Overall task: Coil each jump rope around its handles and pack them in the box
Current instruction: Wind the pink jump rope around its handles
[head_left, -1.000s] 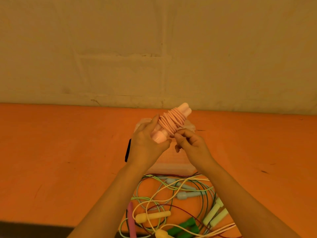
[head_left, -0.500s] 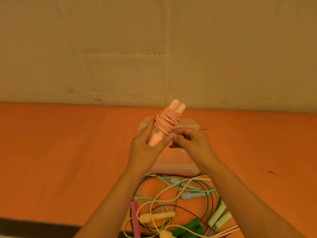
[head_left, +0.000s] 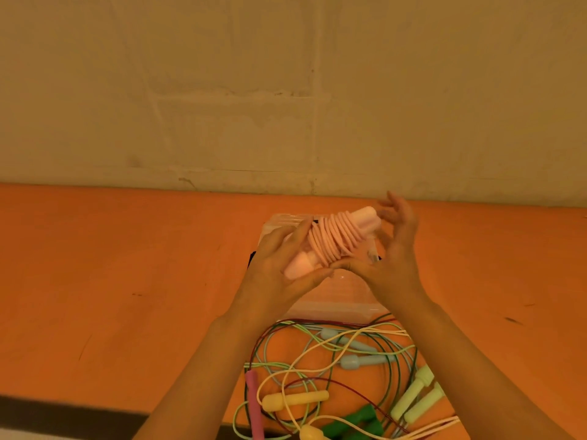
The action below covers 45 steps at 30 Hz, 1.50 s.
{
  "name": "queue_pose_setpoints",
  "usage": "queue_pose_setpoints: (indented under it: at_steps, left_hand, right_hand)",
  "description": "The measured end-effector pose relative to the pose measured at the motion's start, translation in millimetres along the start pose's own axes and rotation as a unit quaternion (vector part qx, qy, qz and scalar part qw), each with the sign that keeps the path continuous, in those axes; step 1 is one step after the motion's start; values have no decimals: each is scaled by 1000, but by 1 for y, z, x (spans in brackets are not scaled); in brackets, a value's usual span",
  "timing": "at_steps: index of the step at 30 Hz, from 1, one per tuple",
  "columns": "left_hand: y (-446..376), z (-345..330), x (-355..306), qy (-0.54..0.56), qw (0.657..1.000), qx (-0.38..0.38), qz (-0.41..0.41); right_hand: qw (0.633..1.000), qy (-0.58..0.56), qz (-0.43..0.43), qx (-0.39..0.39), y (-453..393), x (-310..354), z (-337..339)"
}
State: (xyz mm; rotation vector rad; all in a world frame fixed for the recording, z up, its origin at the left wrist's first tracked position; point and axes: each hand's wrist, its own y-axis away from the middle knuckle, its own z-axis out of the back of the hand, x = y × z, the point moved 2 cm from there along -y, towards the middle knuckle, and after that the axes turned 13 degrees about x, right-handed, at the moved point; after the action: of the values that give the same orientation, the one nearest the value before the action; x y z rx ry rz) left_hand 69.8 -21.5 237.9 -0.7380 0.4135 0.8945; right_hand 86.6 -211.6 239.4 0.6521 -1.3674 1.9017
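One pink rope [head_left: 333, 239] coiled, nearly ready for the box [head_left: 333, 300].
My left hand [head_left: 279, 265] grips its handles; right hand [head_left: 394, 249], fingers spread, should tuck the loose end snugly.

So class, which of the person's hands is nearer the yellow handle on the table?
Left. The left hand is above and slightly left of the yellow handle; the right hand is farther up-right.
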Motion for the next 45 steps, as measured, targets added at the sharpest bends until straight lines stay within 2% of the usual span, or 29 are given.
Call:
queue_pose_setpoints:
  at_steps: [2,4,7,10,14,18,22,26,28,30,37,41,43,45]
  left_hand:
    - [2,-1,1,-2,1000,20,-4]
    - [3,0,1,7,999,34,-4]
    - [3,2,5,16,998,63,-6]
    - [3,2,8,11,993,113,-4]
    - [3,5,5,2,987,160,10]
    - [-1,5,6,46,982,184,21]
    - [-2,3,8,34,989,142,7]
    - [-1,10,-1,-72,991,93,-60]
    - [-1,11,-5,-149,980,80,-104]
    - [-1,9,-6,-175,976,68,-113]
    - [2,6,-1,-134,983,38,-117]
    - [4,3,-2,-62,993,60,-77]
    - [5,1,-3,25,997,53,-47]
    - [3,0,-6,107,993,51,-12]
  right_hand:
    - [985,136,102,16,-2,6,8]
    - [962,212,159,64,-5,14,12]
    - [930,280,187,147,-7,16,11]
    - [911,314,188,192,-5,16,11]
    - [920,281,133,240,-3,18,12]
    - [942,233,89,226,0,13,8]
    - [972,108,7,210,1,7,7]
    - [974,-77,-107,185,1,3,3]
    - [970,-138,-123,160,2,2,3]
    - [964,-165,-133,158,1,3,1]
    - [961,-147,-142,184,8,5,-3]
    - [959,-75,-155,225,11,2,0]
    - [962,71,-110,238,10,3,2]
    - [945,243,-10,219,8,6,3]
